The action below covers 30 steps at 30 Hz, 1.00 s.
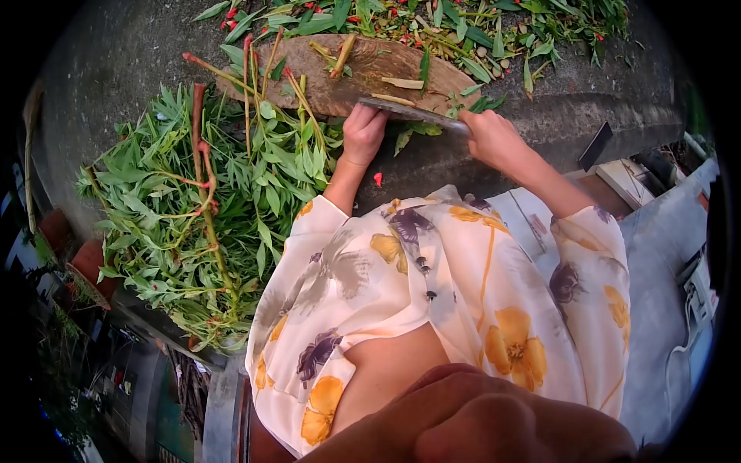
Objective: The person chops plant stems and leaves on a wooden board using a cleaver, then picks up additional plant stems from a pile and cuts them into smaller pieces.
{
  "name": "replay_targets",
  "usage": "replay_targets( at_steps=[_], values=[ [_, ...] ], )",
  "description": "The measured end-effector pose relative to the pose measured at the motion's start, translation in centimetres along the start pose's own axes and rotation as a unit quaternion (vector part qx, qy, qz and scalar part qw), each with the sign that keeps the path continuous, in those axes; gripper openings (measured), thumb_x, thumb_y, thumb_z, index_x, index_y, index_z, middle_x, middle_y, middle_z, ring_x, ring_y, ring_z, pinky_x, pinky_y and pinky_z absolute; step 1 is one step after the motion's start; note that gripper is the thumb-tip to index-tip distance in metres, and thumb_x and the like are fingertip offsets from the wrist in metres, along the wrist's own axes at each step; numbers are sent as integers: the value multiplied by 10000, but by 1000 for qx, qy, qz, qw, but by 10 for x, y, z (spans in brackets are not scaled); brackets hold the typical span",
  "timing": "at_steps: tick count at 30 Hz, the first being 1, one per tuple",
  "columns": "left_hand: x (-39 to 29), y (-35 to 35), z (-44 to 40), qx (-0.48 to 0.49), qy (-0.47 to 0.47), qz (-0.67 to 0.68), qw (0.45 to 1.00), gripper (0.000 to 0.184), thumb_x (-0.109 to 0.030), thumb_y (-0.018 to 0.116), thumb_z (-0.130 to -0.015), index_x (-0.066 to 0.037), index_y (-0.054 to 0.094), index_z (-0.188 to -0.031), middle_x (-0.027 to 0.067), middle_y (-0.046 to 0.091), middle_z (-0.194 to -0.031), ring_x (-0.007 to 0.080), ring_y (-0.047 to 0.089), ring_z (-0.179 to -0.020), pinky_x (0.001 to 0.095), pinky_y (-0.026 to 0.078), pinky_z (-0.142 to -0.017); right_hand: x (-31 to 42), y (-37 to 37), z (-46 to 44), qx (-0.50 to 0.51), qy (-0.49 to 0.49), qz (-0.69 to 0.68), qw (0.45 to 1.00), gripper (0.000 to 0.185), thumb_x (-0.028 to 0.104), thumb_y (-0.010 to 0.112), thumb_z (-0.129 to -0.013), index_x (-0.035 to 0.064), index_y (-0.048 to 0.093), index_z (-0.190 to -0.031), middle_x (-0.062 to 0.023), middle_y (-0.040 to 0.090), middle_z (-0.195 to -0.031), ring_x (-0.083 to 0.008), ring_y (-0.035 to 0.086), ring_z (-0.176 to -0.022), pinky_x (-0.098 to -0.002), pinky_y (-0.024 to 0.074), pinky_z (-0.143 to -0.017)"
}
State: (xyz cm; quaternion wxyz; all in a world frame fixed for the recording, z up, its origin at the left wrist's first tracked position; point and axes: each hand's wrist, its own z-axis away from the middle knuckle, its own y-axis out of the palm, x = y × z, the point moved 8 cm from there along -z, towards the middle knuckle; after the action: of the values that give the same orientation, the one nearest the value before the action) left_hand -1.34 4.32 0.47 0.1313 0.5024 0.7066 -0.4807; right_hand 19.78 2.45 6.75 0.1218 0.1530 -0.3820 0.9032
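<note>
My right hand (492, 140) is wrapped round the handle end of a long knife (421, 114), whose dark blade points left over the near edge of a wooden chopping board (301, 71). Close to the blade's far end is my left hand (363, 135), its fingers closed; the blade partly covers them, and what they hold is hidden. Just beyond the blade lies a pale piece of cut stem (394, 99). Another pale stem piece (403, 82) rests farther back on the board. A short, thick stem stub (344, 55) is also on the board.
A big heap of leafy cut stalks (224, 208) fills the left side, some leaning onto the board. Behind the board lie chopped leaves, stem bits and red petals (478, 35). Clay pots (91, 266) stand at lower left. A dark flat object (595, 147) is at right.
</note>
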Motion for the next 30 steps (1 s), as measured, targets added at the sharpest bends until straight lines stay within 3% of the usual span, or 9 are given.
replay_targets(
  at_steps=[2,5,16,20,22,25,28,30],
  values=[
    [0,0,1,4,-7,0,1000,203,53,733,-676,-24,744,-864,89,666,-910,292,667,-837,372,556,-714,2,-2,-3,-11,-16,8,1000,211,3,629,-767,-31,649,-974,-284,688,-821,-478,688,-851,-547,565,-768],
    [0,1,1,4,-15,0,1000,211,49,735,-677,-34,751,-870,78,663,-890,269,659,-812,365,551,-697,1,-3,-7,3,-3,11,1000,202,-2,622,-763,-45,659,-957,-298,690,-843,-481,690,-865,-545,565,-781],
    [-2,1,2,-2,-20,0,1000,212,45,739,-702,-44,759,-893,63,677,-881,250,661,-803,352,552,-700,1,8,-31,19,19,14,1000,215,-10,621,-767,-54,690,-966,-322,690,-873,-480,695,-881,-543,566,-779],
    [1,1,-5,10,-29,22,999,241,78,738,-697,-30,753,-911,81,694,-929,275,676,-863,365,559,-758,-1,3,-39,31,12,-10,999,230,-10,630,-758,-62,706,-969,-318,689,-871,-479,695,-880,-533,564,-780],
    [-2,-2,-7,7,-23,20,1000,241,76,738,-707,-24,749,-926,89,696,-951,280,675,-877,364,559,-769,-18,5,-42,24,-9,-33,999,212,50,669,-793,-72,693,-963,-274,694,-814,-427,710,-806,-497,550,-742],
    [-7,-5,-12,12,-19,31,999,267,61,720,-728,-22,738,-981,98,689,-993,299,662,-914,379,560,-795,-39,17,-39,-3,40,-196,980,273,210,700,-883,-52,651,-937,-174,628,-697,-312,630,-665,-430,497,-686],
    [-11,-8,-10,44,-28,13,999,296,66,719,-742,-17,727,-1025,106,690,-1038,310,658,-970,390,557,-840,-36,3,-20,-56,72,-209,974,261,207,709,-894,-39,623,-909,-147,588,-673,-246,581,-629,-418,481,-661],
    [-5,-11,-11,24,-54,7,998,306,71,718,-750,-13,717,-1044,109,691,-1056,313,650,-1002,398,550,-862,-39,0,-14,-104,46,-212,971,267,215,702,-899,-38,620,-910,-163,595,-679,-292,570,-626,-426,480,-665]
  ],
)
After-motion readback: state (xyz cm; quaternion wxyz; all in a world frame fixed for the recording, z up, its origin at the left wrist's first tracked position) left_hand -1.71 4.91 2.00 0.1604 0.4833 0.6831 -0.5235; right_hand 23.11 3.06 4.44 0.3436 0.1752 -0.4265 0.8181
